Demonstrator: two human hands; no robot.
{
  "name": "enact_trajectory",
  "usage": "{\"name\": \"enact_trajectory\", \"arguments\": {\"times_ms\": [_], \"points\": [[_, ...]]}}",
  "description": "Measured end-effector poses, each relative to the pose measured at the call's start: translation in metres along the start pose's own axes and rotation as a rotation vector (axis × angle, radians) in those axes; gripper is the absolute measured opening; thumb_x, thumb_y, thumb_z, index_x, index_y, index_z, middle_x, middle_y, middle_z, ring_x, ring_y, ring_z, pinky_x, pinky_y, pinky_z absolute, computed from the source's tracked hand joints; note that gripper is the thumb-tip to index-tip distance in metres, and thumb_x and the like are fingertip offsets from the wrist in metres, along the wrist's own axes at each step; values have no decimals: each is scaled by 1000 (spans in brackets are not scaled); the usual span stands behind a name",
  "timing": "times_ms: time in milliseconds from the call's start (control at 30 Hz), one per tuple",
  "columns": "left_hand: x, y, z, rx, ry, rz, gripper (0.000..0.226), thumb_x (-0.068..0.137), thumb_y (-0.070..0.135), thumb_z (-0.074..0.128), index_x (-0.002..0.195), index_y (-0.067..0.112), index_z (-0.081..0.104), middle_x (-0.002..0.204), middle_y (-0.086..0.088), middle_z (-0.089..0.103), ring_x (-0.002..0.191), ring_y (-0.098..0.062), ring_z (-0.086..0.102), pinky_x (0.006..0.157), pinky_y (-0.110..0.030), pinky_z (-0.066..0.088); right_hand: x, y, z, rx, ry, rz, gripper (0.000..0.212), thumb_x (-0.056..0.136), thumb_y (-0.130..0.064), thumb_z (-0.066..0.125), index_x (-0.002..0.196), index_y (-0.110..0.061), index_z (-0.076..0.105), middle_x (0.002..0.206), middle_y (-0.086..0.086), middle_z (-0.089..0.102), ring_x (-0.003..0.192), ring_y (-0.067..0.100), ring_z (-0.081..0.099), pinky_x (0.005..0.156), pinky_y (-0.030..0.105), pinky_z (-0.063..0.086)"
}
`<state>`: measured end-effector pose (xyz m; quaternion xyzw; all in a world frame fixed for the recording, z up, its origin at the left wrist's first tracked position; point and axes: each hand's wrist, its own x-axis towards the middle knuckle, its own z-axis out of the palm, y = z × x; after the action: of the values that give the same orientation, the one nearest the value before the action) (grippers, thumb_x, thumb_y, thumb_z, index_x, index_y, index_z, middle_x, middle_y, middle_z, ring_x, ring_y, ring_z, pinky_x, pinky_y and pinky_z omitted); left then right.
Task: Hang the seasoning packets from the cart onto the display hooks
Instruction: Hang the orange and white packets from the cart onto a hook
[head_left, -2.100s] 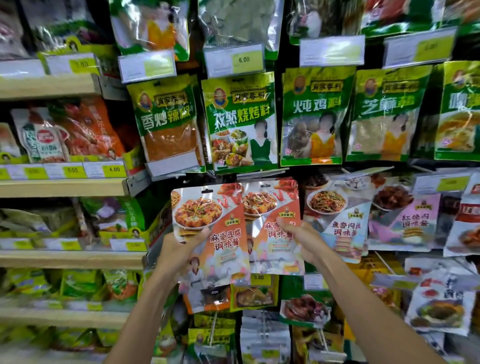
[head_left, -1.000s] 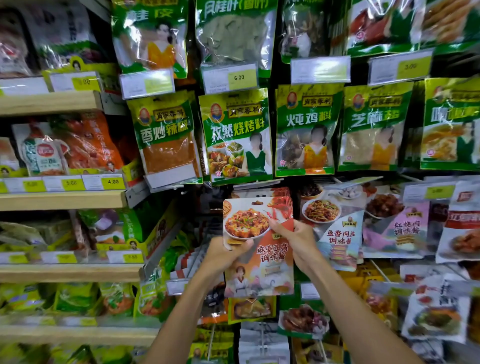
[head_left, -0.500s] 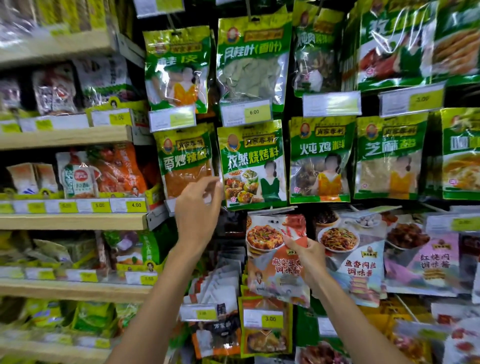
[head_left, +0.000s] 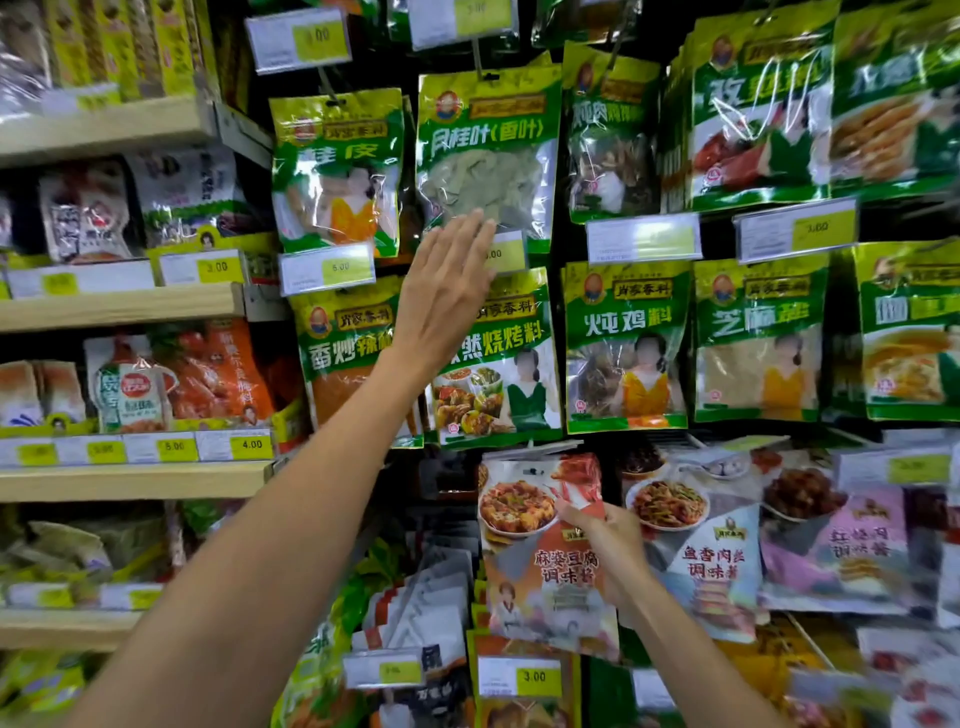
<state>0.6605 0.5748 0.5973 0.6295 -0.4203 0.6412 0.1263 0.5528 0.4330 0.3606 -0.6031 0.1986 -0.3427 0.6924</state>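
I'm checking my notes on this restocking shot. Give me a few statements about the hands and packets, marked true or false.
1. The right hand holds the orange packet. True.
2. The left hand grips a packet. False: its fingers are straight and hold nothing, up by the bay leaf packet.
3. The price tag below the orange packet reads 3.00. True.
4. The orange packet is above the green packets. False: it is below them.
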Motion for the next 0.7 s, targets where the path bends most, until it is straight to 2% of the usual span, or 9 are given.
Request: {"name": "enact_trajectory", "arguments": {"times_ms": [133,233,300,433,533,700], "points": [[-1,-1,6,-11,8,11,44,99,22,43,135,-4,44,136,-21,51,126,-33,50,110,-44,34,-2,-1,-1,6,2,0,22,80,-17,76,77,-3,59,76,22,60,72,29,58,68,35,45],[-1,-1,5,-28,-2,-1,45,100,23,40,136,-3,43,138,-21,49,127,-33,48,111,-43,32,1,0,1,-26,38,-21,39,79,-21,77,59,-10,46,62,12,48,62,21,47,60,30,36],[0,0,5,-34,-5,-5,45,100,23,40,137,-3,43,138,-21,49,127,-33,48,111,-43,32,2,0,4,-12,76,-18,46,78,-24,78,55,-14,40,58,9,41,60,20,41,60,30,32],[0,1,4,-33,-1,-14,45,99,23,41,136,-3,43,138,-21,49,127,-33,48,111,-42,29,7,3,6,-3,161,27,38,78,-24,78,63,-8,47,66,11,47,66,21,45,61,30,32],[0,1,5,-37,-11,-21,46,100,23,41,138,-2,41,139,-20,48,129,-32,46,112,-41,28,11,6,8,-29,185,23,49,77,-26,79,54,-15,38,58,7,40,59,19,41,60,30,31],[1,0,5,-33,4,-19,45,99,23,43,137,-3,43,137,-20,50,127,-32,48,111,-41,31,23,6,15,-139,226,-14,52,74,-30,81,49,-16,38,46,-1,34,49,17,32,53,31,23]]}}
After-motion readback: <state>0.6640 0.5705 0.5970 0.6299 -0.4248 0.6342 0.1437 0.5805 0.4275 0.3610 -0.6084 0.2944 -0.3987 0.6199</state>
